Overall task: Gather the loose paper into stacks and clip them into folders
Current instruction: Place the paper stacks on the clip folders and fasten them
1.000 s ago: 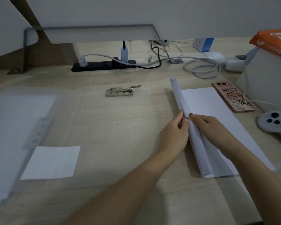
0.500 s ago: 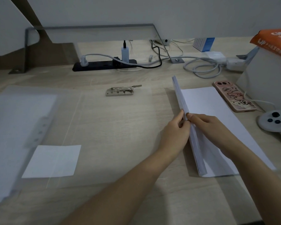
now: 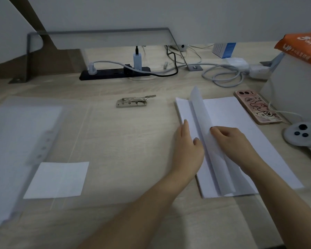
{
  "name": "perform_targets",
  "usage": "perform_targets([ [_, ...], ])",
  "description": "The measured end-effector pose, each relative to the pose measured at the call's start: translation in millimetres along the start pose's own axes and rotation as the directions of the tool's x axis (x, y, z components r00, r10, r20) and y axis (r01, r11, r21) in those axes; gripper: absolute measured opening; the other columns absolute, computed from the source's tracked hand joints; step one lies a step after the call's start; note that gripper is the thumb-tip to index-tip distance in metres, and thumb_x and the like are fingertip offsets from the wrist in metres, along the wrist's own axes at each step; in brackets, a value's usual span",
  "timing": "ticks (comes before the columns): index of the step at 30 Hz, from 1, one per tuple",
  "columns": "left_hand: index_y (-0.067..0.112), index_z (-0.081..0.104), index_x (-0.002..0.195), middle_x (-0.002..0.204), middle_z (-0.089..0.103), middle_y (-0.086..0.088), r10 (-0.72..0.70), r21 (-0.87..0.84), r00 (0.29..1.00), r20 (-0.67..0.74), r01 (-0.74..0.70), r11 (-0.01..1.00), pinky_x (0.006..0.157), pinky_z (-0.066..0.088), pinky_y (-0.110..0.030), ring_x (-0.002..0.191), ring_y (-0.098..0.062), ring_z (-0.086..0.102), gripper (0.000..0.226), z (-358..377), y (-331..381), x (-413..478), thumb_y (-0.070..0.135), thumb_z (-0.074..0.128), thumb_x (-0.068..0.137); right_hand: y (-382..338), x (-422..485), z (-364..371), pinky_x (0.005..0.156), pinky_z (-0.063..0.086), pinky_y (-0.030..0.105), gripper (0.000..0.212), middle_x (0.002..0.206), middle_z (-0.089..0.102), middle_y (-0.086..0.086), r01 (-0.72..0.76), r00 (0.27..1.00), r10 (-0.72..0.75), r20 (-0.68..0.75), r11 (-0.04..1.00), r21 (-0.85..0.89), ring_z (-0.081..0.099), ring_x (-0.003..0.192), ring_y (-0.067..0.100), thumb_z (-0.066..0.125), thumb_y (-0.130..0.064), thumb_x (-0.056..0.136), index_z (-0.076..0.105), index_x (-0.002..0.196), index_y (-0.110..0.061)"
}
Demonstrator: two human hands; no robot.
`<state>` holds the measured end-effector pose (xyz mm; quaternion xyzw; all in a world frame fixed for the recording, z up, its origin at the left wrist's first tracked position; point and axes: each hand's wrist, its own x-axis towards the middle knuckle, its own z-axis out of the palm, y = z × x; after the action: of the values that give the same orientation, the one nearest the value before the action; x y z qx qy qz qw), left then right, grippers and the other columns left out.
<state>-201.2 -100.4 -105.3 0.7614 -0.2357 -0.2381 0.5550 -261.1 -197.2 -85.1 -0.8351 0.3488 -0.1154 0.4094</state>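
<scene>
A stack of white paper (image 3: 241,123) lies on the desk at the right. Its top sheets (image 3: 201,112) stand lifted along the left edge. My right hand (image 3: 230,141) pinches those lifted sheets at their middle. My left hand (image 3: 188,146) rests flat with straight fingers on the stack's left edge, beside the lifted sheets. A metal folder clip (image 3: 133,102) lies alone at the desk's centre. A clear plastic folder (image 3: 61,141) lies open on the left, with a small white sheet (image 3: 57,180) under it and more paper (image 3: 7,141) at its far left.
A phone in a pink case (image 3: 255,106) lies right of the stack. A white controller (image 3: 302,135) sits at the right edge. A black power strip (image 3: 115,72) and coiled cables (image 3: 223,76) run along the back. A white box with an orange bag (image 3: 302,47) stands far right.
The lifted sheets have been pulled up and over to the right, baring the sheets below. My left hand has moved from pinching the edge to lying flat on the stack.
</scene>
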Motion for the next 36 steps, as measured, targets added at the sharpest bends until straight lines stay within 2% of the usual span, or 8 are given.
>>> perform_targets([
  [4,0.021,0.029,0.144,0.135,0.04,0.008,-0.094,-0.142,0.99,0.106,0.109,0.984,0.103,0.036,-0.019,0.126,-0.009,0.042,0.056,5,10,1,0.037,0.047,0.094,4,1,-1,0.055,0.034,0.033,0.037,0.063,0.043,0.018,-0.044,0.997,0.048,-0.06,0.998,0.055,0.038,0.057,0.026,0.04,-0.024,0.094,0.05,0.066,-0.001],
  [7,0.026,0.049,0.123,0.116,0.062,0.005,-0.306,-0.142,0.927,0.219,0.34,0.929,0.095,0.048,-0.041,0.107,-0.02,0.06,0.065,8,14,7,0.064,0.046,0.07,6,1,-3,0.092,0.043,0.04,0.045,0.101,0.067,0.012,-0.12,0.993,0.122,-0.004,0.982,0.148,0.059,0.099,0.026,0.034,-0.039,0.095,0.07,0.095,-0.011],
  [15,0.016,0.057,0.11,0.108,0.067,-0.006,-0.366,-0.319,0.923,0.117,0.384,0.866,0.084,0.055,-0.041,0.094,-0.027,0.065,0.039,6,10,16,0.021,0.053,0.071,4,0,-14,0.098,0.037,0.03,0.034,0.131,0.056,-0.002,-0.053,0.997,0.057,-0.046,0.995,0.084,0.048,0.115,0.011,0.038,-0.025,0.096,0.059,0.122,-0.022],
  [19,0.009,0.052,0.122,0.109,0.063,-0.008,-0.275,-0.44,0.947,0.167,0.321,0.839,0.068,0.051,-0.028,0.087,-0.021,0.062,0.033,-28,16,11,0.002,0.051,0.089,7,-2,-40,0.105,0.036,0.044,0.045,0.139,0.044,0.005,-0.078,0.964,0.095,-0.247,0.994,0.076,0.045,0.124,0.026,0.048,-0.027,0.092,0.043,0.136,-0.02],
  [23,0.014,0.052,0.128,0.12,0.064,-0.006,-0.145,-0.394,0.98,0.134,0.186,0.9,0.084,0.051,-0.034,0.106,-0.024,0.062,0.038,-77,24,-5,0.004,0.05,0.091,-1,-6,-47,0.088,0.044,0.035,0.038,0.114,0.057,-0.004,-0.11,0.965,0.172,-0.196,0.95,0.292,0.057,0.099,0.019,0.049,-0.028,0.092,0.049,0.129,-0.02],
  [26,0.019,0.052,0.126,0.118,0.065,-0.001,-0.078,-0.331,0.993,0.089,0.103,0.938,0.092,0.051,-0.036,0.107,-0.019,0.063,0.037,-117,22,-18,0.006,0.051,0.092,-24,-10,-27,0.078,0.041,0.029,0.015,0.083,0.061,-0.003,-0.082,0.972,0.161,-0.169,0.913,0.401,0.056,0.078,0.015,0.049,-0.023,0.092,0.063,0.089,-0.02],
  [33,0.019,0.063,0.101,0.093,0.069,0.0,-0.176,-0.281,0.979,-0.099,0.142,0.949,0.061,0.055,-0.02,0.082,-0.015,0.067,0.016,-193,-16,-43,0.011,0.056,0.089,-63,-15,45,0.068,0.036,0.034,0.013,0.076,0.051,0.013,-0.095,0.993,0.118,-0.016,0.868,0.488,0.048,0.075,0.026,0.055,-0.015,0.085,0.055,0.072,-0.011],
  [36,0.011,0.064,0.103,0.099,0.07,-0.009,-0.265,-0.294,0.95,-0.165,0.209,0.933,0.073,0.053,-0.032,0.089,-0.026,0.068,0.018,-212,-40,-50,0.01,0.058,0.086,-69,-12,77,0.064,0.031,0.032,0.008,0.08,0.045,0.012,-0.153,0.988,0.137,0.068,0.868,0.473,0.043,0.075,0.025,0.055,-0.013,0.085,0.055,0.08,-0.007],
])
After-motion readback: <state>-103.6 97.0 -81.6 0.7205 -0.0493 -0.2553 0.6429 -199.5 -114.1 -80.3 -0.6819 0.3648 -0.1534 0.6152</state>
